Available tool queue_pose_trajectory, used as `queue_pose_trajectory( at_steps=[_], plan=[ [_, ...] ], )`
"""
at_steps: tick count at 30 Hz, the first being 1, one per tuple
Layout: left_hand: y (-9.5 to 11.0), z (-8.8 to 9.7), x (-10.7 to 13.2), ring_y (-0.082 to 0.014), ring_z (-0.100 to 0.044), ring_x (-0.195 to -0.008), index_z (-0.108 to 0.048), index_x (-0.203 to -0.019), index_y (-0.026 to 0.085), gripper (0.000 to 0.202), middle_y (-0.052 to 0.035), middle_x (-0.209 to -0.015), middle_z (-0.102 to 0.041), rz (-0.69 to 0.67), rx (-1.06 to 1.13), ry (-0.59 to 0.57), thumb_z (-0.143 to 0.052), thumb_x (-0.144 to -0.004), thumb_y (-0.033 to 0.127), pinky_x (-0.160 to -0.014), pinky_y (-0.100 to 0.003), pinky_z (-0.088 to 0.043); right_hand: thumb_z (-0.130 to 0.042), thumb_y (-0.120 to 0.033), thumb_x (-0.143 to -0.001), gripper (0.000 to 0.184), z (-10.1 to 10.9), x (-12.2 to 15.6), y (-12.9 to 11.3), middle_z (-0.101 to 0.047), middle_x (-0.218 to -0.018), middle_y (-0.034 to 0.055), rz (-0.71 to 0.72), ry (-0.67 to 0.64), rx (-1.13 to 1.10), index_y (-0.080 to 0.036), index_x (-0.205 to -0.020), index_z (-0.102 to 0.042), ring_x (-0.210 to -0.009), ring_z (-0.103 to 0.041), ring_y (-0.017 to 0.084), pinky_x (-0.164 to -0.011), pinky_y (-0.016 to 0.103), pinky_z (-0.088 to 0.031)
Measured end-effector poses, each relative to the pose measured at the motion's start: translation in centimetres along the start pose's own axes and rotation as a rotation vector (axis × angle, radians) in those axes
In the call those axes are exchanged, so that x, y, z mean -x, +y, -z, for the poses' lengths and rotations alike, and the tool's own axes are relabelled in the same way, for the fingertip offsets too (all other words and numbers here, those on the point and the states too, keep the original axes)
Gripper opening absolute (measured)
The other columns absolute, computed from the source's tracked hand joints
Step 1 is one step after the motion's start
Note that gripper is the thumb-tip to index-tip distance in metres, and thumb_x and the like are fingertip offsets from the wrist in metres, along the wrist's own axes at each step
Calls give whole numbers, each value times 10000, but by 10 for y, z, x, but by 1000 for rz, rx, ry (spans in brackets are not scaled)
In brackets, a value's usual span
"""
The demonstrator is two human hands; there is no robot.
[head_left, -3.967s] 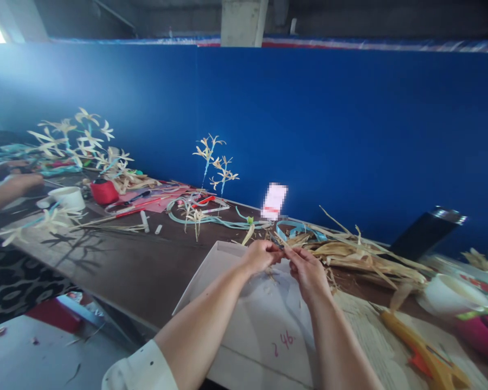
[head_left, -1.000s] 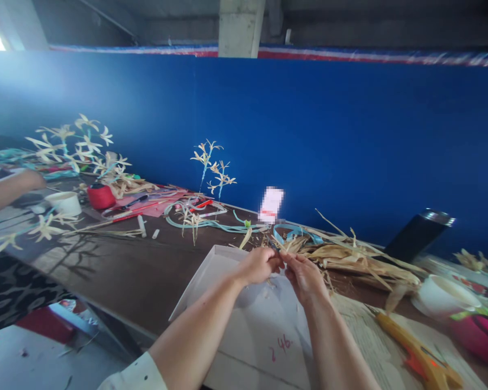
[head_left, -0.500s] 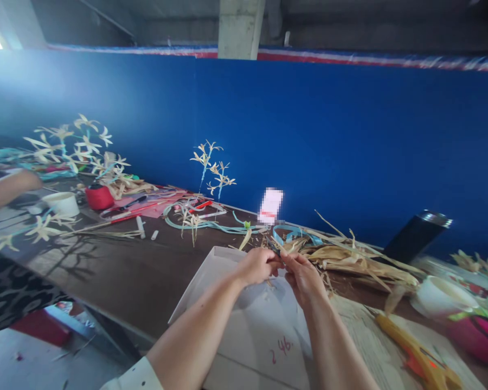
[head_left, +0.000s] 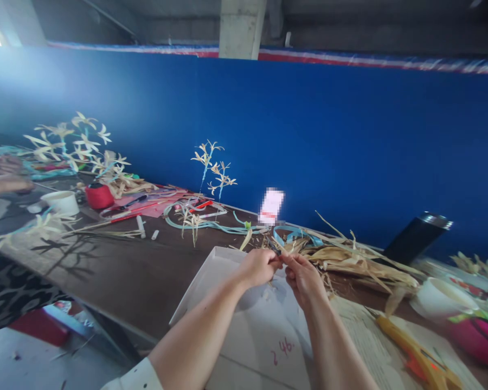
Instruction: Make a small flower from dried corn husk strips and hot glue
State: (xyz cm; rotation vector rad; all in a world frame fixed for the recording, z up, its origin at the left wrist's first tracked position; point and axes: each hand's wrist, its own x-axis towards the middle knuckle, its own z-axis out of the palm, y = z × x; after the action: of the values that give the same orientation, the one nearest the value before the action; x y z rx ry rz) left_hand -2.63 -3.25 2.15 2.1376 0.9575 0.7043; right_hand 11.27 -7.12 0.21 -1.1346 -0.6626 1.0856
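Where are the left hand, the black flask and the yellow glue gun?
left hand [head_left: 257, 267]: head view, back of the hand.
black flask [head_left: 410, 240]: head view, middle of its body.
yellow glue gun [head_left: 403, 339]: head view, on its barrel.

The scrap pinched between the fingers of both hands is too small to make out. The card at the bench's back edge is blurred. A co-worker's hand at the bench's left end is smeared and cut off.

husks: dry, fibrous | table: dark glossy wood | box: matt cardboard
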Motion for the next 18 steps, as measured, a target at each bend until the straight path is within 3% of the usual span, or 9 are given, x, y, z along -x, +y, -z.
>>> queue_pose_trajectory(
  at_steps=[3, 11, 18],
  plan=[
    [0, -1, 0, -139, -569, -614, -638, -742, 156, 314, -28, -610, -643, 10, 58, -26, -447, -821, 392, -582, -221, -370, -836, -353, -501, 379, 0, 0, 0, -508, -542, -45, 7, -10, -22, -166, -675, -557, -396, -293, 20, -362, 162, -144],
    [3, -1, 2, -137, -592, -659, -632, -797, 163, 257, -20, -673, -674, 21, 84, -48, -424, -820, 311, -615, -223, -399, -826, -360, -513, 373, 1, 0, 0, -424, -443, -73, 18, -31, -4, -181, -687, -549, -373, -274, 34, -365, 173, -133],
    [0, 0, 0, -136, -583, -636, -631, -792, 157, 262, -23, -664, -661, 6, 108, -64, -432, -815, 325, -589, -217, -393, -838, -330, -494, 352, -2, 2, -4, -438, -485, -52, 17, -53, -20, -150, -725, -643, -403, -267, 27, -353, 165, -150]
  ],
)
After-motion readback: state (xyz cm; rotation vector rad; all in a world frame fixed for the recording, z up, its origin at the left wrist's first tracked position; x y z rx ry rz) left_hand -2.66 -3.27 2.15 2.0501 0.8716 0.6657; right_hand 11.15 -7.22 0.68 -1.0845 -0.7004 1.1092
